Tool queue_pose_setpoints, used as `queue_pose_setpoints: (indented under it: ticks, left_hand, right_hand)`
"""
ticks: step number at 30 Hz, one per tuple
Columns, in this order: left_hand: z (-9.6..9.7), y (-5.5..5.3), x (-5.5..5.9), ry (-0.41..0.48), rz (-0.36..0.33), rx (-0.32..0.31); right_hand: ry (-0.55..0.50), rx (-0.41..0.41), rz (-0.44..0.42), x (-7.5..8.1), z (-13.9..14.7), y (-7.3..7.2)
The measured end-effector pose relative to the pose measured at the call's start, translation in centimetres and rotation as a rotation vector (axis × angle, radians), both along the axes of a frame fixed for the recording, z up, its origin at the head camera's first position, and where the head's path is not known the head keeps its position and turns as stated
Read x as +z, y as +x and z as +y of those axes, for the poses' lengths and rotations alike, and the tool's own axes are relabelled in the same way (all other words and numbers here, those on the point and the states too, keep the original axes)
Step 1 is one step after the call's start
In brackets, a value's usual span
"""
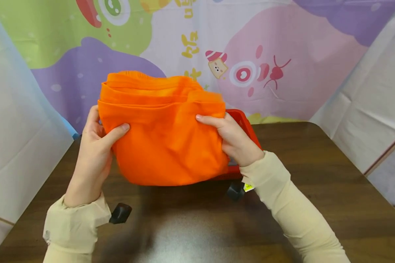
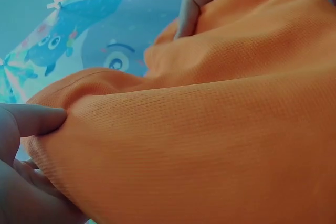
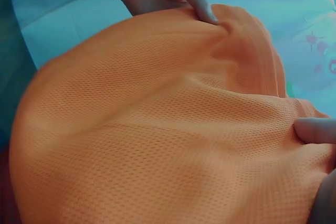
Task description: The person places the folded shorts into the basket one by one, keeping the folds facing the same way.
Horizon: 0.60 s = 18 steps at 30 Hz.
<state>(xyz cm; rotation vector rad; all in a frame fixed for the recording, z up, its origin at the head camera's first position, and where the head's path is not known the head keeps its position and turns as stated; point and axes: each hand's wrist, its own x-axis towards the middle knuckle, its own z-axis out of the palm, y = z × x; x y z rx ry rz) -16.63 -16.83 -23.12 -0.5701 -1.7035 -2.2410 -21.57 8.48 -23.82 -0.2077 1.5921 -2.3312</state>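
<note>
A folded orange mesh cloth (image 1: 164,142) hangs in the air above the table, its layered edges facing up. My left hand (image 1: 97,146) grips its left side, thumb on the near face and fingers behind. On the opposite side my right hand (image 1: 237,137) pinches the cloth, with the thumb pressed on the front and the other fingers hidden behind it. Both wrist views show fine mesh fabric; the left hand (image 2: 31,156) holds one edge in the left wrist view, and the right thumb (image 3: 317,130) presses a crease in the right wrist view.
Behind the cloth, partly hidden, a red plastic basket (image 1: 245,126) stands on the dark wooden table (image 1: 299,160). A printed cartoon curtain (image 1: 191,40) hangs at the back, with white panels on both sides.
</note>
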Motion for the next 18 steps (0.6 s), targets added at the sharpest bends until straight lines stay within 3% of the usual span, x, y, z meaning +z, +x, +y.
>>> queue_pose_setpoints:
  ticks: [10, 18]
  left_hand:
    - [1.2, -2.3, 0.8, -0.059, -0.026, -0.025]
    - [2.5, -4.3, 1.9, -0.096, -0.003, -0.030]
  right_hand:
    - [0.041, -0.136, 0.145, 1.1, 1.4, -1.1]
    - [0.047, -0.211, 0.218, 2.0, 2.7, -1.8]
